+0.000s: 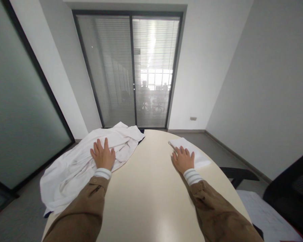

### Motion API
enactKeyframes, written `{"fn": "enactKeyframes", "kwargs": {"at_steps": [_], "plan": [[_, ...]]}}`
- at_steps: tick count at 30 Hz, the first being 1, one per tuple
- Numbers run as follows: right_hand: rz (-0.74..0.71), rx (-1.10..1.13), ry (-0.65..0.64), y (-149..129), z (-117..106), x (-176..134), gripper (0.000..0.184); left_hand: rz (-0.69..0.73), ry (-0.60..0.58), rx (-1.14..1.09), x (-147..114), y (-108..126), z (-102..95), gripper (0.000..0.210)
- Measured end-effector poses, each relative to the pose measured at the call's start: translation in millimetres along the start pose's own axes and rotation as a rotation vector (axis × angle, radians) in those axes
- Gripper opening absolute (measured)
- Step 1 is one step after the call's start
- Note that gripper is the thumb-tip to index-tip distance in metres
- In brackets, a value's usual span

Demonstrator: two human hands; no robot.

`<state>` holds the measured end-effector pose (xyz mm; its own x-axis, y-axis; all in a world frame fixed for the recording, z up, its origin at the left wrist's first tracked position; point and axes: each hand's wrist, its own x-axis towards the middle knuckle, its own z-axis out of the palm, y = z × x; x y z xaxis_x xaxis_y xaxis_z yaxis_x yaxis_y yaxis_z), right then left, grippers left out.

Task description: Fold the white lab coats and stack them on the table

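Observation:
My left hand [104, 156] lies flat with its fingers spread on a rumpled white cloth [70, 168], which covers the left side of the table. Dark blue fabric [141, 137] peeks out from beneath this cloth at its edge. On the right, my right hand [183, 159] rests palm down, fingers apart, on the near left part of a flat, folded white piece [200, 158]. Whether that piece is cloth or a thin bag I cannot tell. Both hands hold nothing.
A round-ended cream table [151, 188] stretches out in front of me. To the right stands a black office chair [293, 188] with a white sheet-like item [260, 208] on its seat. Beyond the table are glass doors with blinds [133, 74]; a frosted panel [22, 101] rises at the left.

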<state>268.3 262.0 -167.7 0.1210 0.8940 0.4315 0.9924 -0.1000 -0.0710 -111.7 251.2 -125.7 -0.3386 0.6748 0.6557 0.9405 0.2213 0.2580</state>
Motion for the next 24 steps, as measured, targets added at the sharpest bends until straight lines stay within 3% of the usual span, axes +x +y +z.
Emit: {"fn": "enactKeyframes", "kwargs": {"at_steps": [6,13,17,21,24], "plan": [[-0.002,0.022,-0.019,-0.8,-1.8,-4.3,0.050,0.006,0.020,-0.006,3.1,-10.0,5.2,0.027],[-0.014,0.024,-0.057,-1.4,-5.4,-6.7,0.044,0.101,0.066,-0.067,8.6,-9.4,-6.2,0.028],[-0.027,0.010,-0.060,-2.6,-7.1,-7.3,0.040,0.255,0.076,-0.093,7.2,-1.4,-13.3,0.025],[-0.025,0.003,-0.067,-5.4,-7.8,-6.7,0.038,0.536,-0.024,-0.133,0.4,21.1,-22.0,0.029],[-0.022,0.005,-0.078,-6.5,-8.3,-6.7,0.038,0.557,0.007,-0.157,-1.1,38.8,-33.7,0.036]]}}
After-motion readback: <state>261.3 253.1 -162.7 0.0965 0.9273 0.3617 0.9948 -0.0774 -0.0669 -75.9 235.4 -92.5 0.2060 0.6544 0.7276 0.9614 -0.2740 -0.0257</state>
